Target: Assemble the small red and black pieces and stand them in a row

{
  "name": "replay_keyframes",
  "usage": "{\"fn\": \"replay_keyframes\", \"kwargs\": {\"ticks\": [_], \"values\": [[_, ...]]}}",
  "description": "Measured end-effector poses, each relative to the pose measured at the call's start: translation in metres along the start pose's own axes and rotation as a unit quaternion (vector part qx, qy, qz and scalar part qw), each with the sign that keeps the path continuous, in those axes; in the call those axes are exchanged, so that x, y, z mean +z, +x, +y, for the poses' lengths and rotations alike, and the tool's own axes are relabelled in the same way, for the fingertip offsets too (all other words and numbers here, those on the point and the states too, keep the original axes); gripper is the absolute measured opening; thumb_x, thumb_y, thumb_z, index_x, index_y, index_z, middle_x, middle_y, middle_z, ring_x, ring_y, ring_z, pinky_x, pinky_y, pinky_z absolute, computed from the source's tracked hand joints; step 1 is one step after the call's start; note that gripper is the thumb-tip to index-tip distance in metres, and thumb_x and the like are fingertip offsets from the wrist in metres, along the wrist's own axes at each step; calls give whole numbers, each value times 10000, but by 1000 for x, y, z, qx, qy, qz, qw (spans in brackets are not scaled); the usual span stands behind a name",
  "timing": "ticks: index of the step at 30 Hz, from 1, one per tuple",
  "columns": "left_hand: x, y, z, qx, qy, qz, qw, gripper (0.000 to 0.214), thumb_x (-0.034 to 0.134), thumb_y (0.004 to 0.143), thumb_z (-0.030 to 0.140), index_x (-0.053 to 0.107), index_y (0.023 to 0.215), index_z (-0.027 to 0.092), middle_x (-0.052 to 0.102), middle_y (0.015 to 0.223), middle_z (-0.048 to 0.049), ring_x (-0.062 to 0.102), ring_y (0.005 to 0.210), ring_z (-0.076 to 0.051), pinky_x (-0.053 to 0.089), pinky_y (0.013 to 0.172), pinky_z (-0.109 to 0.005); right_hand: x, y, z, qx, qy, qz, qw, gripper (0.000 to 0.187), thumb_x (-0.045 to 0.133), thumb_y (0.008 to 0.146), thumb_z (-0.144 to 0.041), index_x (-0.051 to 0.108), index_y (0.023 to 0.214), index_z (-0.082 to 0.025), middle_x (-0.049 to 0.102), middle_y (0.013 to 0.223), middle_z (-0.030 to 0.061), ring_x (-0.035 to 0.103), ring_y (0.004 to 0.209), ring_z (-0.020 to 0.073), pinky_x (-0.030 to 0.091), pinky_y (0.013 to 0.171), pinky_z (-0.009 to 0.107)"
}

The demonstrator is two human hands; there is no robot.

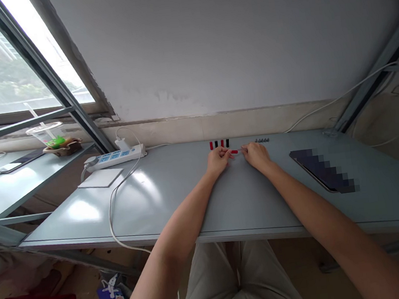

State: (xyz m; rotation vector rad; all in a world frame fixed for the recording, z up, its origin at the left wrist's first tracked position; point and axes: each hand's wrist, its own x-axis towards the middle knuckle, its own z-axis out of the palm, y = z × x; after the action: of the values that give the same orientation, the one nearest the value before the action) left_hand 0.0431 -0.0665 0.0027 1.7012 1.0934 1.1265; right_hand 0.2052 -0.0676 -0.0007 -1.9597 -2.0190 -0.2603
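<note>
one small red rod [234, 151] | likely light, stiff; hold at its ends | left hand [218, 161], right hand [256, 156]: fingers at either end, pinch unclear | on surface [156, 208]

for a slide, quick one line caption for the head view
Left hand and right hand flank a red piece, a red and black row beyond

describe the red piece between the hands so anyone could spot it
On the grey desk, find where the left hand and right hand nearly meet. The red piece lies crosswise between their fingertips; the red and black pieces behind it run front to back.
</note>
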Motion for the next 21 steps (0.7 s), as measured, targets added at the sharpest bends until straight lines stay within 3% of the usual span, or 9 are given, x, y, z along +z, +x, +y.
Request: {"fn": "replay_keyframes", "kwargs": {"ticks": [8,21], "values": [[1,3,-1,-40,-111,8,993,200,551,788,324,552,775,125,693,792,-86,526,414,-62,457,510,-227,-1,-1,-5,10,-13,-4,1000,320,387,880,-289,623,1071,-188,631,967,119,578,886,236,412,729,316],[0,1,3,-41,-88,12,995,206,545,792,339,550,783,133,694,839,-90,537,433,-65,463,520,-238,-4,-2,-6,23,-9,-27,999,298,413,866,-275,641,1035,-181,639,950,132,581,879,238,411,733,316]]}}
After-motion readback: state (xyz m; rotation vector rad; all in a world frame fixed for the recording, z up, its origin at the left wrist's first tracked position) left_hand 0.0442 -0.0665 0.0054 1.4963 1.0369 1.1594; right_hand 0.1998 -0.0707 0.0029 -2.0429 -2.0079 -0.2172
